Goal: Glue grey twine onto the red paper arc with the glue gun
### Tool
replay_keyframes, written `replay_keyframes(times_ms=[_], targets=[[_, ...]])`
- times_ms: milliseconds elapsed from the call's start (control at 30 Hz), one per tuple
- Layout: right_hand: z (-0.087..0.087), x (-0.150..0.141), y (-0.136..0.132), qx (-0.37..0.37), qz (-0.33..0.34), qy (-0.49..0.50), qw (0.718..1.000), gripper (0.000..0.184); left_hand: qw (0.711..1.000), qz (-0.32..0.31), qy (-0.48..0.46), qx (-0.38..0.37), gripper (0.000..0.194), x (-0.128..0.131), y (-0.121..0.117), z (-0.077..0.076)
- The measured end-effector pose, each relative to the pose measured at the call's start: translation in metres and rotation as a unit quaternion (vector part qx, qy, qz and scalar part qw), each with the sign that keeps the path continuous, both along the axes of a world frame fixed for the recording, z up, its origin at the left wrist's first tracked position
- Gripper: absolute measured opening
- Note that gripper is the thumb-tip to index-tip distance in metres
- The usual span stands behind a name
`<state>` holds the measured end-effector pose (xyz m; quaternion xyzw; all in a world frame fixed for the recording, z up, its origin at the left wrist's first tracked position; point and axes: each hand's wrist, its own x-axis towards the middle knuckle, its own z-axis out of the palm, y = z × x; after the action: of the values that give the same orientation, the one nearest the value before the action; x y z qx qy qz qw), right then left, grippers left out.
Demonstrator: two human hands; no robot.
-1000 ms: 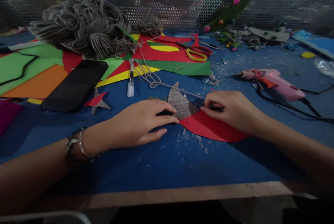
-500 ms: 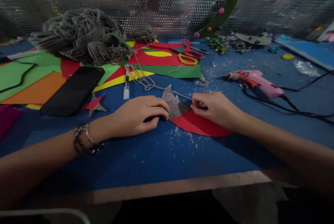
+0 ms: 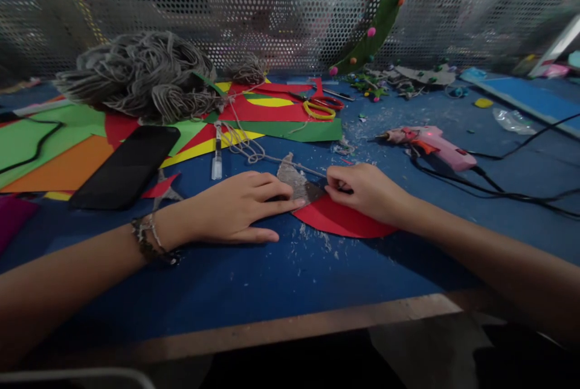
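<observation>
A red paper shape [image 3: 339, 220] with a rounded lower edge lies on the blue table [image 3: 272, 280]. Its upper point [image 3: 294, 179] is covered with rows of grey twine. My left hand [image 3: 235, 208] lies flat with its fingers stretched out, pressing the twine-covered part from the left. My right hand [image 3: 362, 191] pinches the twine strand [image 3: 299, 165] down against the red paper's right side. That strand runs back to a big grey twine bundle [image 3: 140, 75].
A pink glue gun [image 3: 430, 140] with a black cord lies to the right. A black phone [image 3: 127, 165], coloured paper sheets [image 3: 67, 159], a small star [image 3: 165, 186], a clear tube [image 3: 217, 162] and scissors [image 3: 324, 106] lie behind. A perforated metal screen [image 3: 254, 8] stands at the back.
My left hand's fingers, curled half a second ago, are stretched flat again on the covered part. The view has tilted up a little; my right hand keeps its pinch.
</observation>
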<state>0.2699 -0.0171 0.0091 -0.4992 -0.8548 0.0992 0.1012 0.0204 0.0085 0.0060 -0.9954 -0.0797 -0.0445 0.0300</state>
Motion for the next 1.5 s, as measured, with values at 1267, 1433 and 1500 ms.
replay_keyframes(times_ms=[1267, 1433, 1500], targets=[[0.006, -0.003, -0.001, -0.020, -0.007, -0.036, 0.999, 0.015, 0.999, 0.029, 0.014, -0.037, 0.054, -0.001, -0.005, 0.008], [0.005, -0.005, -0.001, -0.014, -0.018, -0.050, 0.998, 0.013, 0.999, 0.013, 0.032, 0.018, 0.062, 0.021, 0.000, 0.015], [0.006, -0.006, -0.001, -0.020, -0.023, -0.059, 0.998, 0.012, 0.999, -0.001, 0.032, 0.008, 0.063, 0.028, 0.004, 0.015]])
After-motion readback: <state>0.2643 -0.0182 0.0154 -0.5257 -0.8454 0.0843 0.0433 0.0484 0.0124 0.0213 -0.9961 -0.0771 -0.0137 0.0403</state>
